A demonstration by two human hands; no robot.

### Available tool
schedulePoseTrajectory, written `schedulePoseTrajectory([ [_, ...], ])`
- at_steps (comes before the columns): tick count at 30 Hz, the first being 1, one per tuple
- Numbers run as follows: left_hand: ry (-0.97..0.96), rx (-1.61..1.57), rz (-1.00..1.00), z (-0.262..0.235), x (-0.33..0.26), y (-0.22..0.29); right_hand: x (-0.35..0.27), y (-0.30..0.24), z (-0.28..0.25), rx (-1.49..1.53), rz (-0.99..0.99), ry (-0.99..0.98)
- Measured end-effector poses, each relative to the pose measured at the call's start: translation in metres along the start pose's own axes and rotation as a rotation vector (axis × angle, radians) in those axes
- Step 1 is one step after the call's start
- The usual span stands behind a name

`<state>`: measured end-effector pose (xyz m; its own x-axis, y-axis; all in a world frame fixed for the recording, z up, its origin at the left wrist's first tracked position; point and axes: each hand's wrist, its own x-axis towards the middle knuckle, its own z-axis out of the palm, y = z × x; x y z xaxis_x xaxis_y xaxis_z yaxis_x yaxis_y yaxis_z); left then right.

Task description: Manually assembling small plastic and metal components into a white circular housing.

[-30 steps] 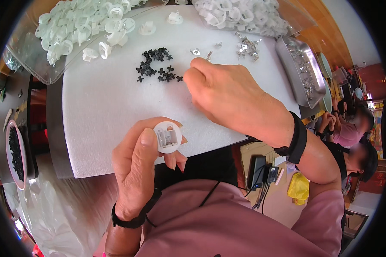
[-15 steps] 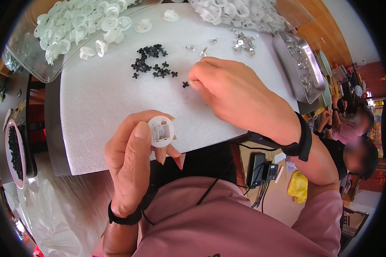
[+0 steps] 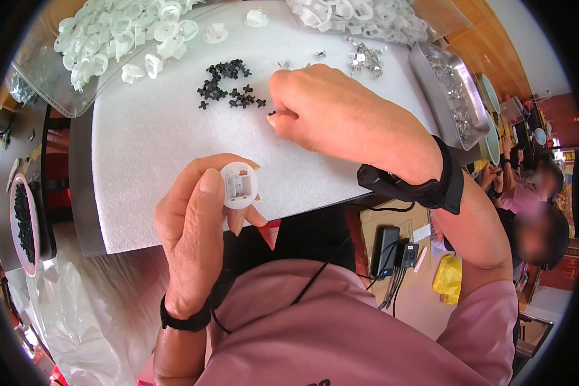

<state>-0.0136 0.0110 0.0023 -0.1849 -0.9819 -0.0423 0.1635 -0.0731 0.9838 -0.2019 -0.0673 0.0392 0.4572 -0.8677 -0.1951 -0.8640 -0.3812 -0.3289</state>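
Clearly the left hand [image 3: 196, 238] holds a round white cap [image 3: 239, 185] upright, with the thumb along its near edge and the other fingers curled behind it, so that its open face with a small slot shows. The right hand [image 3: 341, 116] rests on the white foam sheet [image 3: 148, 161], its thumb and forefinger drawn narrow around a tiny black piece [image 3: 272, 114] at their tips; whether the piece is lifted or only touched I cannot tell. Just beyond those fingertips lies a loose scatter of black cross-shaped pieces [image 3: 228, 83], and past that a heap of white caps [image 3: 116, 35] in a clear tray.

The likeliest trouble is with the black piece: it is very small, and a pinch that sits only on its edge could let it flick away onto the foam or off the sheet's near side, toward the person's lap. The fingertips are also close to the scatter, so a sideways drag might push other pieces about or pick up two at once. On the left side, the cap is held mostly by the thumb; if that pressure eases or the cap tilts, the slot would turn away and the piece could miss it. A few small metal bits [image 3: 363, 59] beyond the right knuckles could be brushed by the hand.
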Motion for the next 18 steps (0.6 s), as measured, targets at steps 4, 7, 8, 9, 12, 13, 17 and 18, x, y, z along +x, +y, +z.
schedulePoseTrajectory([
  [4,0.007,0.0,-0.009,0.001,-0.001,0.0,-0.002,0.001,0.011,-0.097,-0.098,0.116],
  [7,0.029,-0.024,0.0,0.004,-0.001,-0.001,-0.004,0.003,0.014,-0.1,-0.165,0.188],
  [8,0.032,-0.022,0.0,0.004,-0.001,-0.001,-0.003,0.003,0.014,-0.066,-0.195,0.198],
  [9,0.027,-0.012,-0.004,0.003,-0.001,0.0,-0.003,0.002,0.013,-0.065,-0.197,0.198],
  [12,0.019,0.001,-0.013,0.002,-0.001,0.001,0.0,0.0,0.014,-0.005,-0.139,0.173],
  [13,0.015,0.004,-0.019,0.002,-0.001,0.001,0.001,0.001,0.016,-0.013,-0.147,0.187],
  [17,0.01,-0.018,-0.006,0.002,0.0,-0.002,0.003,0.001,0.012,-0.003,-0.156,0.151],
  [18,0.009,-0.025,-0.01,0.002,0.0,-0.001,0.003,0.001,0.01,-0.001,-0.156,0.151],
])
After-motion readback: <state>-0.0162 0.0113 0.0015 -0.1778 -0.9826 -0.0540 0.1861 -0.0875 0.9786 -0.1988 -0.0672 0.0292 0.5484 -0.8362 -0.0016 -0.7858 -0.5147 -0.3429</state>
